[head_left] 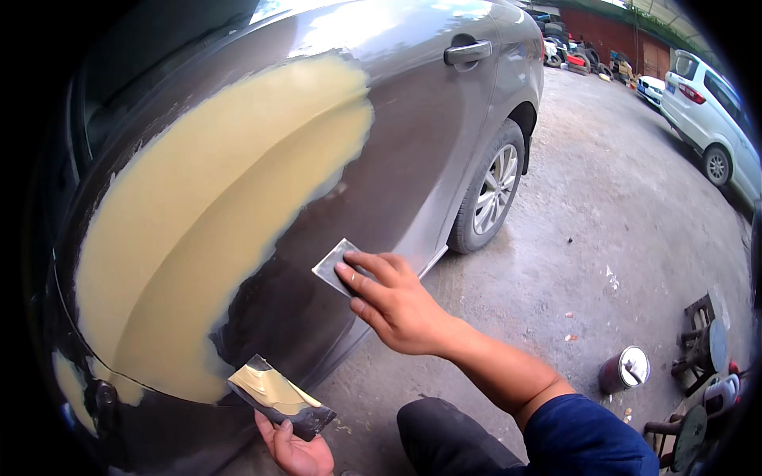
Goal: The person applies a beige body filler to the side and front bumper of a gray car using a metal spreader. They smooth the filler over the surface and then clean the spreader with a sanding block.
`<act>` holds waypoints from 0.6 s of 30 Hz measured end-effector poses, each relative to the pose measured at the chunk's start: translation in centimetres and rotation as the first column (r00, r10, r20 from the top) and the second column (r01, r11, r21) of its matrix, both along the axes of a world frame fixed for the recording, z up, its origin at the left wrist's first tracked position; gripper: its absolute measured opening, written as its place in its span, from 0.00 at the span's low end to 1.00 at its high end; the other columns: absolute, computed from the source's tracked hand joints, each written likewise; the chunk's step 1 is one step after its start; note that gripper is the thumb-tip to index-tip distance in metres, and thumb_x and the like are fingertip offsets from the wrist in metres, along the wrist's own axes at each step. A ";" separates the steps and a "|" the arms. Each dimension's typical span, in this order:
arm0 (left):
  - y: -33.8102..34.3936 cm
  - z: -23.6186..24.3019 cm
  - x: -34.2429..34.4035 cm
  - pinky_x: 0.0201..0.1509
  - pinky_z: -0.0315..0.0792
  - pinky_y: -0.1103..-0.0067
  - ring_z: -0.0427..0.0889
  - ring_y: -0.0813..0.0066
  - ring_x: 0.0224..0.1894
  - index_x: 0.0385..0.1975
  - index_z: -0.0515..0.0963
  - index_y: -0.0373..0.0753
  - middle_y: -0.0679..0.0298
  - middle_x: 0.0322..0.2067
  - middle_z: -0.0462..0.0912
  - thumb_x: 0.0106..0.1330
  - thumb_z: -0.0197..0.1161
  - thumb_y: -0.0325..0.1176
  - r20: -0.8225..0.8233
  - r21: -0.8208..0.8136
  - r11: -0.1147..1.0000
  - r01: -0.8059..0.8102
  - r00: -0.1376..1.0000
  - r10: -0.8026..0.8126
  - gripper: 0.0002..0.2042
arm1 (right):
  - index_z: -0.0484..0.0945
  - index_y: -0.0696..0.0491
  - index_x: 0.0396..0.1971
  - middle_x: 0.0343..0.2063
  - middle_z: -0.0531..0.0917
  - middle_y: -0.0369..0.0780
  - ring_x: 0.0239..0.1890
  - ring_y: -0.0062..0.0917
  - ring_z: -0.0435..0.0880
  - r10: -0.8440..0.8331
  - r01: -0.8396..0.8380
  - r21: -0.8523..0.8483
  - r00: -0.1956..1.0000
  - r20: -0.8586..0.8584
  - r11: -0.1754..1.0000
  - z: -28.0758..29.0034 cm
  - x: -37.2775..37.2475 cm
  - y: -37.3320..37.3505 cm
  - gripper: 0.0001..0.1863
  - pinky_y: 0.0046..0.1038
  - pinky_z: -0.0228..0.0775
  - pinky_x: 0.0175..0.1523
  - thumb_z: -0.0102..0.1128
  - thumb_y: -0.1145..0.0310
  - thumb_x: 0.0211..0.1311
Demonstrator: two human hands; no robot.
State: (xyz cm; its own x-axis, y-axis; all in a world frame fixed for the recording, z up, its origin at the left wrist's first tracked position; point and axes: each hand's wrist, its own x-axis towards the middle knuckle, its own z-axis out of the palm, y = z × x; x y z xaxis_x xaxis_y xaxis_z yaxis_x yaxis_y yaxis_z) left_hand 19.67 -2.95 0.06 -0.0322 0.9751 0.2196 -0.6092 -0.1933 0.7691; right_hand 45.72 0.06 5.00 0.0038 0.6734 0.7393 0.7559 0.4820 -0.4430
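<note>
- Pinches with the right hand, digits fairly close together, a thin grey rectangular spreader with pale edges.
- Grips this spreader at its lower right part, with fingertips on the face toward the camera; leaves the upper left part sticking out beyond the fingertips. Hidden from view: the underside of this grip.
- Keeps the spreader in front of the shiny dark brown car side, below and to the right of a large, smooth beige putty patch. Difficult to judge any contact between spreader and car.
- Holds with the left hand, lower and farther to the left, a dark, flat rectangular plate.
- Clasps this plate at its near edge, with part of the fingers hidden beneath; leaves most of the upper face uncovered, ahead of the hand.
- Carries on the plate a soft beige putty heap, mainly toward the upper left, clear of the fingers.
- In the view, has the plate just beside the lower end of the putty patch.
- To the right, on the grey concrete floor: a dark red round metal can, well apart from both hands.
</note>
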 end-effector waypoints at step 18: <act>0.0 -1.3 -5.0 0.68 0.57 0.63 0.64 0.61 0.64 0.65 0.57 0.34 0.53 0.61 0.65 0.57 0.47 0.22 0.025 -0.023 0.995 -0.095 0.995 0.096 0.30 | 0.71 0.60 0.55 0.49 0.78 0.45 0.52 0.30 0.78 0.028 -0.828 0.110 -0.113 -0.993 0.549 -13.6 -9.3 -4.3 0.21 0.38 0.72 0.57 0.60 0.72 0.62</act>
State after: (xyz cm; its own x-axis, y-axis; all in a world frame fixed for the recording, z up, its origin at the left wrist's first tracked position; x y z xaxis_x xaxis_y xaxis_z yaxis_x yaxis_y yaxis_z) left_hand 14.65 -2.91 -1.24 -0.1310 0.9718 0.1961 -0.6083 -0.2350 0.7581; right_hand 36.42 -4.25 -8.61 -0.1529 0.9874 0.0409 -0.7278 -0.0845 -0.6806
